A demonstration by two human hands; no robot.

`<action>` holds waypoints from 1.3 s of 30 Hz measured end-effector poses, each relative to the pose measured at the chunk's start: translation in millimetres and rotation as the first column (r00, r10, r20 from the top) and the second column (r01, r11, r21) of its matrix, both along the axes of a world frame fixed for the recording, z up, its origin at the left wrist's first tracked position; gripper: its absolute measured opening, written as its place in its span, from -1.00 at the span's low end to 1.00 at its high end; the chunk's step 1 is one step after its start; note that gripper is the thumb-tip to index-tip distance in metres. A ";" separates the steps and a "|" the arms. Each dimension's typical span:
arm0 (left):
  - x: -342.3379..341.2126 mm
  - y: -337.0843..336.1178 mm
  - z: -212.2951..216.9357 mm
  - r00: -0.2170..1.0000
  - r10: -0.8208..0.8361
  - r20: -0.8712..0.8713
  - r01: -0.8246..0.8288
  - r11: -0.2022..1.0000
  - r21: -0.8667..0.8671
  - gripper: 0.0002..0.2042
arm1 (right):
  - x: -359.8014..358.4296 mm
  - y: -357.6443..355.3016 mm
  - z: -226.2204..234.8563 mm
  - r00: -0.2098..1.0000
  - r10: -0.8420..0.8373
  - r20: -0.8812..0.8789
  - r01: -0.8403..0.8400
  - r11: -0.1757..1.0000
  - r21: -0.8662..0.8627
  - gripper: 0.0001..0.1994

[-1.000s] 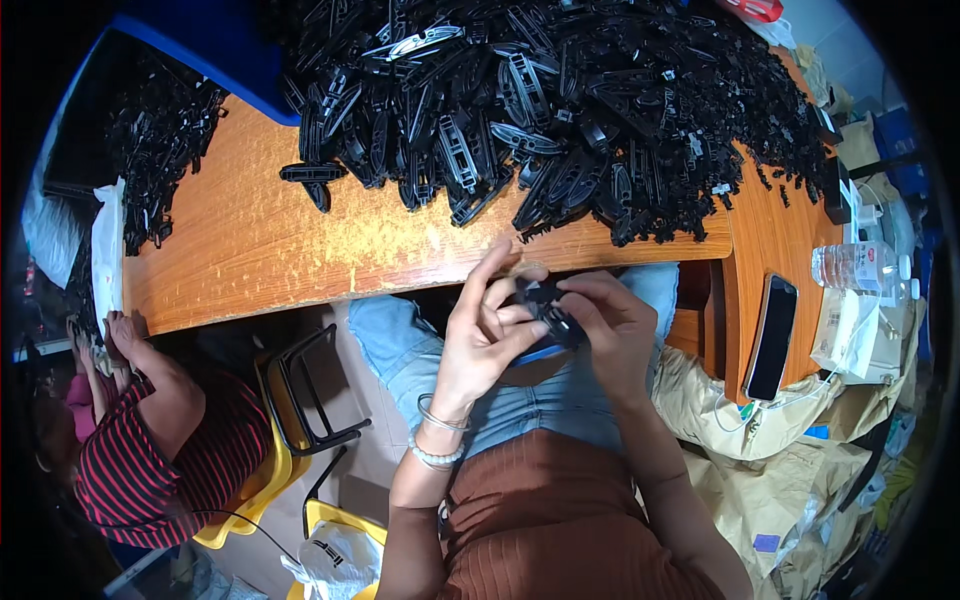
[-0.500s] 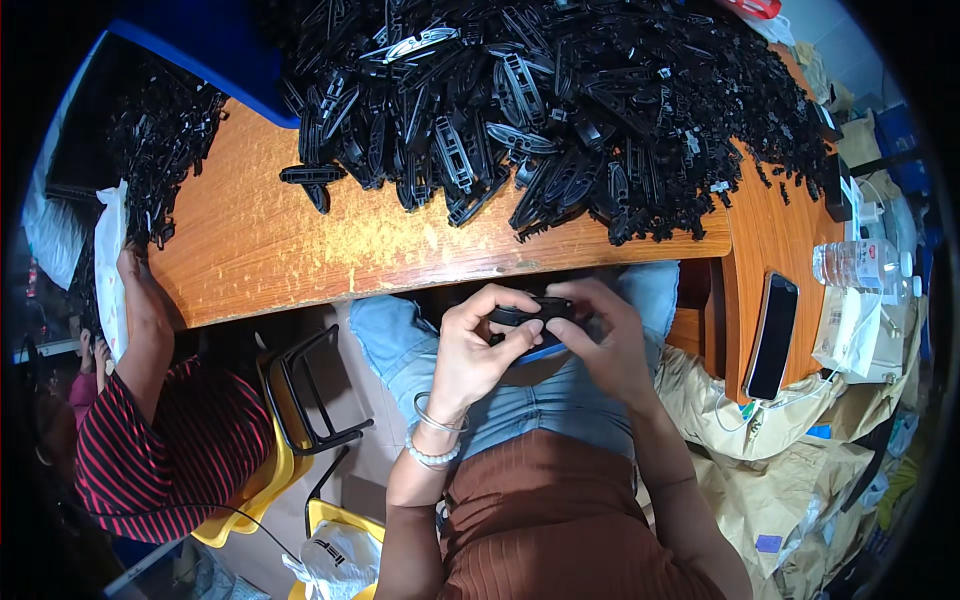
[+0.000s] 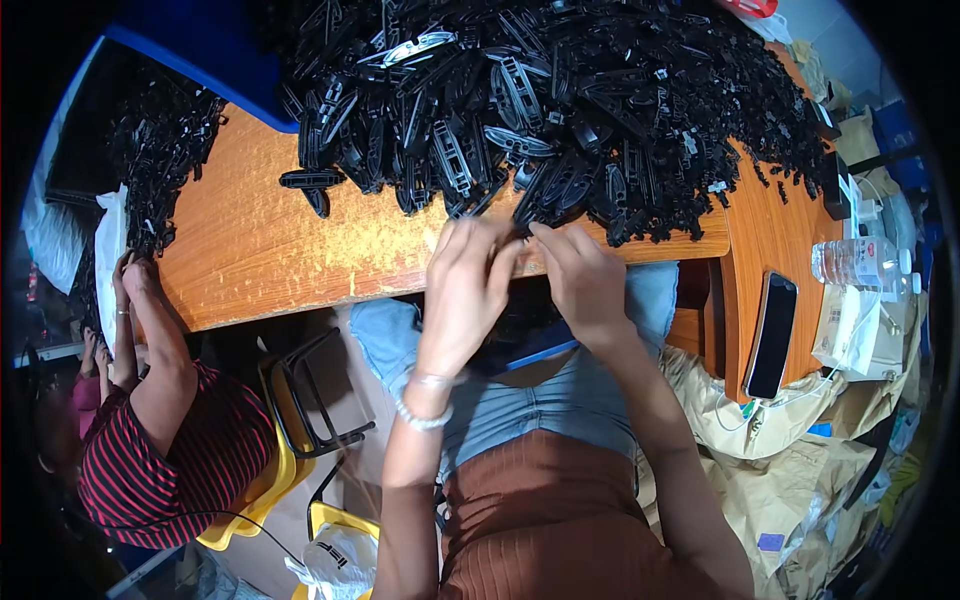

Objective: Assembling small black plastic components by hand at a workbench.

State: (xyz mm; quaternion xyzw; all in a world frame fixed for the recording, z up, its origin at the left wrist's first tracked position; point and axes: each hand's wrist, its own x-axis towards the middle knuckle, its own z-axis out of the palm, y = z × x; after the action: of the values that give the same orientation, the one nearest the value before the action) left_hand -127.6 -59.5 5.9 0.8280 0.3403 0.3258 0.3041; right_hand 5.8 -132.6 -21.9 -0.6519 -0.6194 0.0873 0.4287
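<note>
My left hand (image 3: 468,275) is over the table's front edge, at the near side of a large heap of black plastic parts (image 3: 480,110). Motion smears its fingers, so what they hold, if anything, does not show. Close beside it, my right hand (image 3: 585,285) has its fingers bent together, tips at the heap's lower edge. Whether a part is pinched in them is hidden. Long oval parts make up the heap's left and middle; small clip-like pieces (image 3: 740,120) lie on its right. Below my hands, on my lap, a blue-edged container (image 3: 545,346) is partly in shadow.
The wooden table (image 3: 290,250) has a worn front edge. On its right part lie a phone (image 3: 773,335) and a clear plastic bottle (image 3: 855,262). A blue bin (image 3: 215,55) stands far left. A co-worker in a striped top (image 3: 180,455) sits at left; brown paper (image 3: 770,480) lies right.
Both hands have moved up from my lap to the heap's near edge. The black oval part they held before no longer shows in them. The co-worker's arm has shifted.
</note>
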 end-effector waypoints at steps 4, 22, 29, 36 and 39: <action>28.7 15.5 -10.8 0.987 0.096 -0.126 -0.075 0.984 0.161 -0.72 | -11.6 8.2 -8.0 0.969 -0.188 0.159 0.187 0.982 0.023 -0.88; -36.3 -27.0 -18.9 0.824 0.284 0.490 0.181 0.688 -0.703 -0.73 | -6.2 -26.7 -1.1 0.938 0.054 -0.343 0.041 0.963 0.266 -0.83; -37.1 -39.5 0.3 0.891 0.111 0.440 0.240 0.707 -0.665 -0.76 | -3.7 -26.0 22.6 0.974 0.160 -0.160 -0.117 0.962 0.247 -0.80; -29.3 -45.2 -6.7 0.886 0.165 0.433 0.216 0.681 -0.700 -0.79 | -9.3 -37.9 30.7 0.960 0.131 -0.249 -0.104 0.987 0.119 -0.75; -27.5 -46.7 -6.4 0.941 0.085 0.327 0.161 0.737 -0.656 -0.83 | 1.0 -50.2 21.7 0.817 0.015 -0.577 -0.124 0.981 -0.149 -0.69</action>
State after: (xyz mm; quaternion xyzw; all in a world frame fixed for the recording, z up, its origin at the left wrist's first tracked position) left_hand -155.1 -106.2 -0.5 0.6004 0.3607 0.3099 0.6430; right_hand 6.8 -182.8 -0.2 -0.6081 -0.4749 0.3502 0.5311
